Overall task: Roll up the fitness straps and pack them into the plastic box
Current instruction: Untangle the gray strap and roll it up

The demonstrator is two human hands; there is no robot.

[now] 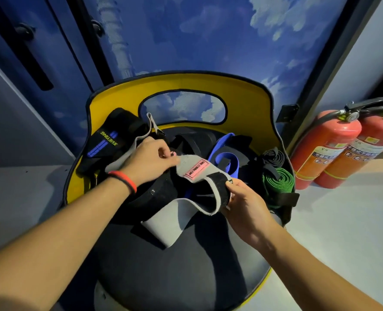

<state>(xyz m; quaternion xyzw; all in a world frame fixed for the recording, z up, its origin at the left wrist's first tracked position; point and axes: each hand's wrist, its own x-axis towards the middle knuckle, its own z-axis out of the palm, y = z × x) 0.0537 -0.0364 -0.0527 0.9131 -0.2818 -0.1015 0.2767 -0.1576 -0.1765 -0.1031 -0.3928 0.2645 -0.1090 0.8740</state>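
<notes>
Far left on the chair (181, 85), a black wrap (103, 142) with blue stripes lay against the yellow backrest, unrolled. Next came the left hand (151, 161), a red wristband (124, 179) at its wrist, fingers curled and pinching the grey strap (213, 172) near its pink label. The strap sagged across the black seat, one loose grey end lying below. A blue strap (227, 161) lay in the heap just behind. Then the right hand (246, 199), thumb and fingers pinching the strap's black fuzzy end. Beside it sat a green strap (279, 181), already rolled. Two fire extinguishers (327, 144) stood on the floor at the far right. The plastic box was not in view.

The step looked like starting the roll. To do it well, the person would likely pull the strap flat and taut, turn from one end with the edges lined up, and keep tension so the coil stays tight.
</notes>
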